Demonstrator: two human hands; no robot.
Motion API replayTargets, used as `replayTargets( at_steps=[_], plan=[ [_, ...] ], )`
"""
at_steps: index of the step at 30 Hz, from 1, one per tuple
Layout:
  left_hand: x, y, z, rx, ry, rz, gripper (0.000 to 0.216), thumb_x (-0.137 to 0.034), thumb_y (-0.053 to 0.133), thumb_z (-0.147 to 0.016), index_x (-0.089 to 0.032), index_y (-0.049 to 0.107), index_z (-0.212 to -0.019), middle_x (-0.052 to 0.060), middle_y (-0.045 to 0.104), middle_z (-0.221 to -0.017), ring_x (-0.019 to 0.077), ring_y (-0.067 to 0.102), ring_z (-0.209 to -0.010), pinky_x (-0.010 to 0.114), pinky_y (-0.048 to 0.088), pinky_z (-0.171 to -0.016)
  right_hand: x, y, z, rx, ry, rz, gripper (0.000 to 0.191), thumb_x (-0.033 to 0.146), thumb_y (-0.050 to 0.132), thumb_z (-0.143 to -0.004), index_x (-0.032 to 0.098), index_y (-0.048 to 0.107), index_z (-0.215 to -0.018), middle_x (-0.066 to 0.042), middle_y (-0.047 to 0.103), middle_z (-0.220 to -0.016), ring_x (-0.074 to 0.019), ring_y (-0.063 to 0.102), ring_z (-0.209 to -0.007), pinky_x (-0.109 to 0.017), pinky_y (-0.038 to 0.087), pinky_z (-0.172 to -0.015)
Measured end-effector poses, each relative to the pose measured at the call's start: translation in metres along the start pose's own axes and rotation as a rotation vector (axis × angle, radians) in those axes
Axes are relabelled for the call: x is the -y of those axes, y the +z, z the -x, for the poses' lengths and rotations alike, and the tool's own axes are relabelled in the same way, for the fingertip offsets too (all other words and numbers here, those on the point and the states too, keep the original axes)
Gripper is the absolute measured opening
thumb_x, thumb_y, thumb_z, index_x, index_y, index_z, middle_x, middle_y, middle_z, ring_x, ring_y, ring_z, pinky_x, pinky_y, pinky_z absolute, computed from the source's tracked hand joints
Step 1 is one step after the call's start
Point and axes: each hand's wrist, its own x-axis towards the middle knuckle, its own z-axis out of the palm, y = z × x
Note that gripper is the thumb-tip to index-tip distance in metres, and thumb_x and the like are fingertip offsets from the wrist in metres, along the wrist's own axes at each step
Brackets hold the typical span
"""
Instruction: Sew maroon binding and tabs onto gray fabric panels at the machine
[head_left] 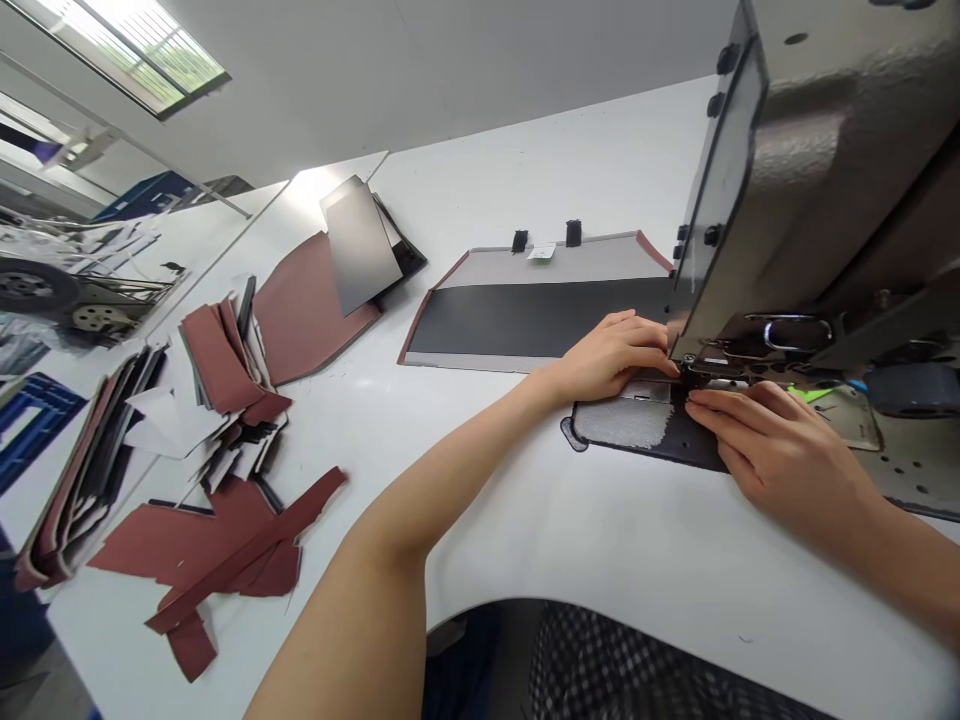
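A grey sewing machine (817, 170) stands at the right of the white table (525, 520). A small black and grey piece of material (637, 428) lies under its presser foot (694, 372). My left hand (611, 352) rests on the far side of the piece, fingers curled down and pressing it beside the foot. My right hand (772, 445) lies flat on the near side, fingers stretched toward the foot and holding the piece down.
A large black and grey panel with a red-brown edge (525, 315) lies behind my left hand. Stacks of red-brown and grey cut pieces (225, 370) and loose red-brown scraps (225, 560) cover the table's left part. Blue crates (30, 420) stand at the far left.
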Motion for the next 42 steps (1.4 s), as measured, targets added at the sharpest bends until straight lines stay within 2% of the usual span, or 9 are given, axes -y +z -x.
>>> replayTargets(
  at_steps=[17, 20, 25, 27, 29, 31, 33, 37, 42],
  plan=[
    [0.002, 0.003, -0.001, 0.012, -0.011, 0.074, 0.054, 0.005, 0.043, -0.088, -0.028, 0.075, -0.116, 0.002, 0.074, -0.125, 0.0196, 0.058, -0.135, 0.043, 0.03, -0.125, 0.001, 0.004, 0.004, -0.033, -0.022, 0.058, 0.033, 0.003, 0.052, -0.093, 0.01, 0.072, -0.118, -0.01, 0.072, -0.121, -0.0257, 0.06, -0.099, -0.042, 0.051, -0.094],
    [-0.011, 0.006, 0.002, -0.025, -0.072, 0.078, 0.052, 0.005, 0.042, -0.089, -0.025, 0.075, -0.115, 0.003, 0.073, -0.125, 0.0205, 0.056, -0.138, 0.045, 0.031, -0.125, 0.001, 0.004, 0.006, -0.027, 0.003, 0.047, 0.034, 0.005, 0.051, -0.094, 0.014, 0.071, -0.12, -0.008, 0.071, -0.122, -0.0256, 0.06, -0.1, -0.043, 0.051, -0.095],
    [-0.057, 0.014, 0.018, -0.091, -0.36, -0.009, 0.057, 0.006, 0.035, -0.091, -0.021, 0.068, -0.128, 0.004, 0.065, -0.142, 0.0203, 0.051, -0.143, 0.048, 0.033, -0.126, -0.002, 0.0, 0.01, -0.044, -0.022, -0.008, 0.027, 0.008, 0.053, -0.095, 0.013, 0.072, -0.115, -0.009, 0.072, -0.117, -0.0252, 0.063, -0.103, -0.042, 0.051, -0.096],
    [-0.072, 0.014, 0.027, -0.048, -0.373, -0.1, 0.052, 0.001, 0.038, -0.095, -0.02, 0.064, -0.134, 0.004, 0.063, -0.146, 0.021, 0.052, -0.142, 0.044, 0.039, -0.123, -0.002, -0.003, 0.011, -0.057, -0.014, -0.021, 0.025, 0.008, 0.053, -0.096, 0.012, 0.072, -0.112, -0.008, 0.073, -0.112, -0.0232, 0.064, -0.101, -0.039, 0.052, -0.093],
    [-0.08, 0.013, 0.034, 0.009, -0.303, -0.192, 0.04, -0.014, 0.044, -0.103, -0.021, 0.064, -0.136, 0.004, 0.062, -0.147, 0.0232, 0.053, -0.14, 0.041, 0.043, -0.119, -0.002, -0.005, 0.011, -0.064, 0.004, -0.025, 0.023, 0.009, 0.053, -0.097, 0.012, 0.072, -0.109, -0.008, 0.073, -0.109, -0.0221, 0.065, -0.098, -0.037, 0.052, -0.092],
    [-0.084, 0.013, 0.037, 0.02, -0.239, -0.241, 0.035, -0.032, 0.046, -0.107, -0.023, 0.064, -0.136, 0.004, 0.059, -0.15, 0.0251, 0.049, -0.144, 0.045, 0.038, -0.123, -0.001, -0.006, 0.011, -0.066, 0.014, -0.027, 0.022, 0.009, 0.053, -0.097, 0.013, 0.071, -0.109, -0.007, 0.072, -0.107, -0.0224, 0.065, -0.098, -0.037, 0.052, -0.092],
    [-0.087, 0.017, 0.038, -0.001, -0.236, -0.242, 0.038, -0.041, 0.043, -0.108, -0.023, 0.063, -0.137, 0.004, 0.054, -0.155, 0.0252, 0.041, -0.151, 0.05, 0.029, -0.128, 0.002, -0.006, 0.01, -0.053, 0.006, -0.043, 0.024, 0.008, 0.053, -0.096, 0.014, 0.071, -0.112, -0.007, 0.071, -0.107, -0.0227, 0.064, -0.097, -0.038, 0.052, -0.091],
    [-0.097, 0.028, 0.036, -0.035, -0.324, -0.217, 0.039, -0.039, 0.039, -0.11, -0.022, 0.059, -0.139, 0.004, 0.051, -0.158, 0.0239, 0.035, -0.155, 0.051, 0.024, -0.13, 0.008, -0.006, 0.009, 0.004, -0.044, -0.09, 0.028, 0.009, 0.052, -0.098, 0.017, 0.072, -0.116, -0.008, 0.067, -0.103, -0.0222, 0.061, -0.093, -0.036, 0.051, -0.084],
    [-0.098, 0.028, 0.029, -0.02, -0.351, -0.219, 0.039, -0.037, 0.037, -0.11, -0.022, 0.057, -0.14, 0.004, 0.05, -0.159, 0.0236, 0.033, -0.155, 0.05, 0.022, -0.13, 0.007, -0.003, 0.007, 0.017, -0.035, -0.065, 0.028, 0.007, 0.051, -0.096, 0.018, 0.072, -0.111, -0.007, 0.062, -0.096, -0.021, 0.06, -0.088, -0.035, 0.049, -0.082]
  ],
)
